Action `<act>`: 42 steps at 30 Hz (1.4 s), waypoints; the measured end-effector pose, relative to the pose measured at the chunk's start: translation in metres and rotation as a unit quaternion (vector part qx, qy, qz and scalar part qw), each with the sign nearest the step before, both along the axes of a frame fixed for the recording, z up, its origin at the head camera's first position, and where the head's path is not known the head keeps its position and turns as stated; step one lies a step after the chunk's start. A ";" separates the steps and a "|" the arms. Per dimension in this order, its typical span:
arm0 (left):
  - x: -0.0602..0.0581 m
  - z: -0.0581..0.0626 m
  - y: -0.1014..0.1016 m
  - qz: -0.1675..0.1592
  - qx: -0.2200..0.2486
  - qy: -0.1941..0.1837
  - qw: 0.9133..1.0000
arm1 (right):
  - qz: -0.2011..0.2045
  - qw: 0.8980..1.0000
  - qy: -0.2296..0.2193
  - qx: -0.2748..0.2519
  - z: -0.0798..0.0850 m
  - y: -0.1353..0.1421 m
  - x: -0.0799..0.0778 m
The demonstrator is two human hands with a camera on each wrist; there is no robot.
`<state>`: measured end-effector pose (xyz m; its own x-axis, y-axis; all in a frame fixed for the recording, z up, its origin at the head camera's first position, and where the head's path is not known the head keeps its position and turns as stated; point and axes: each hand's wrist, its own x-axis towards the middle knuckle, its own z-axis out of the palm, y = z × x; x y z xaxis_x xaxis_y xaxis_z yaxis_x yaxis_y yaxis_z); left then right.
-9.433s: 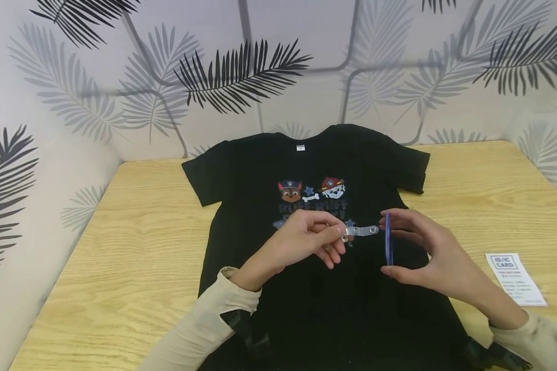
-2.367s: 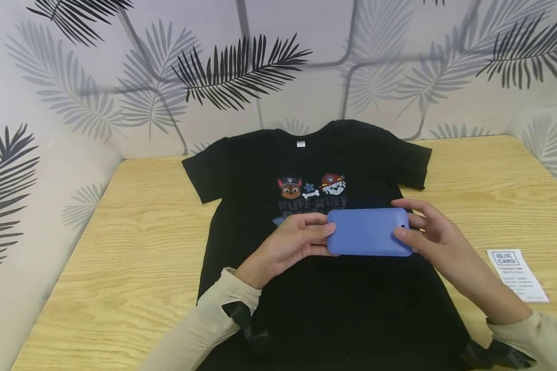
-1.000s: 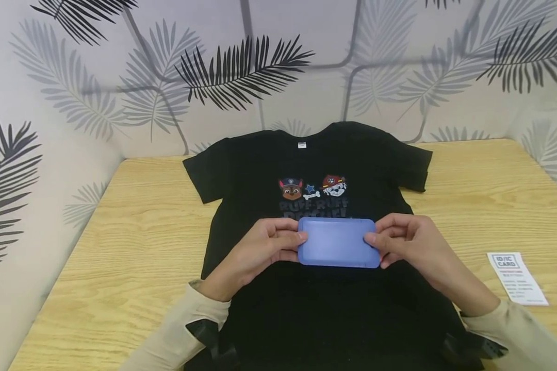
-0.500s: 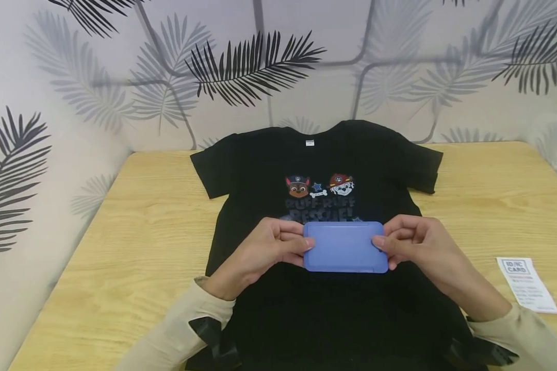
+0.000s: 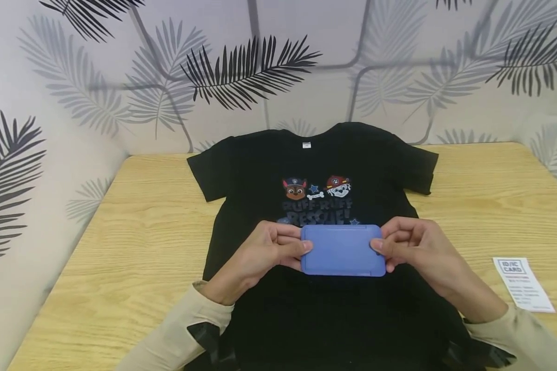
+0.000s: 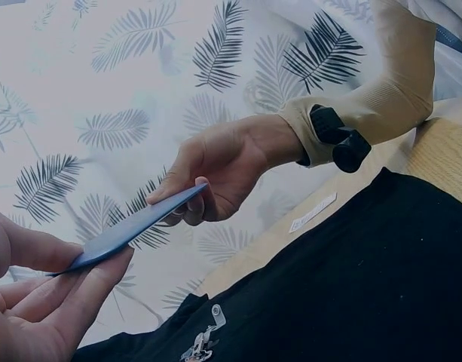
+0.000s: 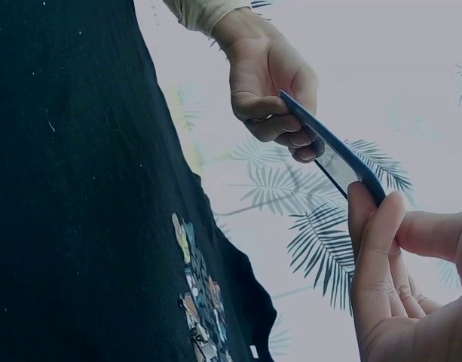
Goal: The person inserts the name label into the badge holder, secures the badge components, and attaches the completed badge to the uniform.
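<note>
A flat blue card holder [image 5: 343, 251] is held level above the black T-shirt [image 5: 334, 319], its broad side facing up toward the head camera. My left hand [image 5: 264, 255] pinches its left end, thumb on the near face and fingers behind. The right end is pinched the same way by my right hand [image 5: 422, 255]. From the right wrist, the card holder [image 7: 340, 154] appears edge-on, with a clear panel on its far side. A clear snap strap [image 6: 218, 317] with a metal clip [image 6: 198, 348] lies on the shirt; in the head view I cannot see it.
On the wooden table [image 5: 116, 247], the shirt lies spread with its neck toward the wall. A white paper card [image 5: 523, 284] printed "ID/IC CARD" lies to the right. Leaf-patterned wall covering [image 5: 301, 31] rises behind and at the left.
Earlier my left hand held the snap strap and my right held the card holder edge-on. The strap now lies on the shirt, and both hands grip the holder, which barely moves in the last second.
</note>
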<state>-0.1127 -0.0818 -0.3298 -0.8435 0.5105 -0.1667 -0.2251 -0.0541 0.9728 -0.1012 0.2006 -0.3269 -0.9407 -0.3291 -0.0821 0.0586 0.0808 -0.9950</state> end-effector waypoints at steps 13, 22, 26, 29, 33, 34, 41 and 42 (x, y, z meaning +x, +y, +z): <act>-0.001 0.000 0.000 -0.010 0.009 -0.004 1.000 | 0.006 1.000 0.011 -0.006 0.000 0.001 0.001; -0.001 0.001 -0.001 -0.003 0.006 -0.004 1.000 | -0.001 1.000 0.011 0.021 0.001 -0.001 0.001; -0.002 0.001 -0.002 0.000 0.000 0.007 1.000 | -0.014 0.999 0.011 0.050 0.001 -0.003 0.001; -0.003 -0.002 -0.002 -0.001 -0.007 0.023 1.000 | -0.026 0.998 0.011 0.065 0.001 -0.005 0.002; -0.003 -0.005 -0.001 0.003 -0.013 0.034 0.999 | -0.032 0.997 0.015 0.066 0.000 -0.007 0.003; -0.003 -0.006 -0.001 0.005 -0.014 0.035 0.999 | -0.032 0.997 0.016 0.066 0.000 -0.008 0.004; -0.001 -0.006 0.001 0.009 -0.015 0.031 0.999 | -0.027 0.997 0.005 0.074 0.002 -0.005 0.004; -0.001 -0.006 0.001 0.010 -0.015 0.031 0.999 | -0.026 0.997 0.002 0.073 0.002 -0.004 0.004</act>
<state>-0.1138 -0.0809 -0.3360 -0.8623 0.4897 -0.1291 -0.1635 -0.0278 0.9862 -0.0971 0.1963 -0.3251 -0.9566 -0.2643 -0.1225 0.0632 0.2225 -0.9729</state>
